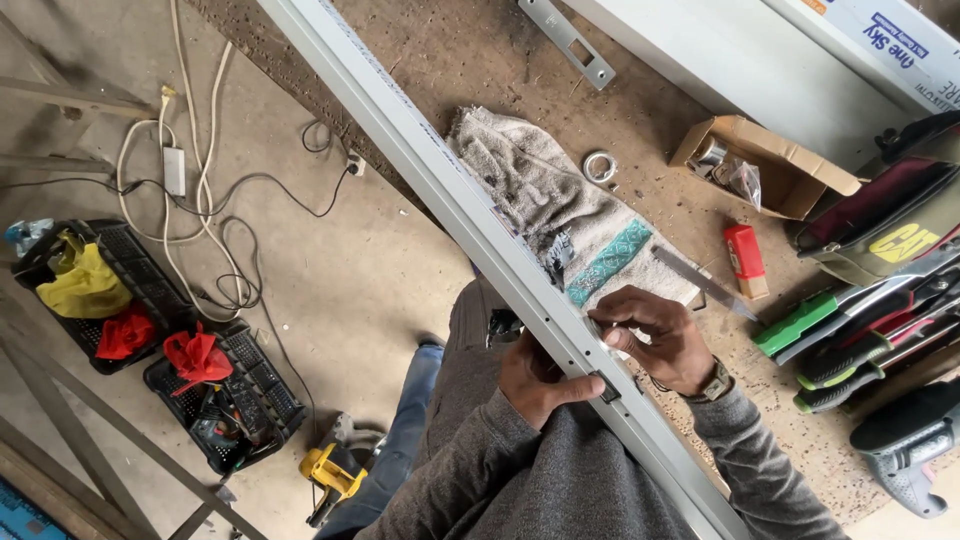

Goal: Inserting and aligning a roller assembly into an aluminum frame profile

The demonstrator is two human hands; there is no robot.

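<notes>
Hands on the grey aluminium profile (pixel 470 215) lying diagonally across the workbench (pixel 480 60): left hand (pixel 535 380) pinches a small dark fitting (pixel 608 386) at its edge, right hand (pixel 660 335) grips the profile's far side by the towel (pixel 560 205); seating looks underway, needs steady alignment.

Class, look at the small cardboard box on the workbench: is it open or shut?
Open. The cardboard box lies with its flaps folded outward, and small shiny metal parts show inside through the opening.
</notes>
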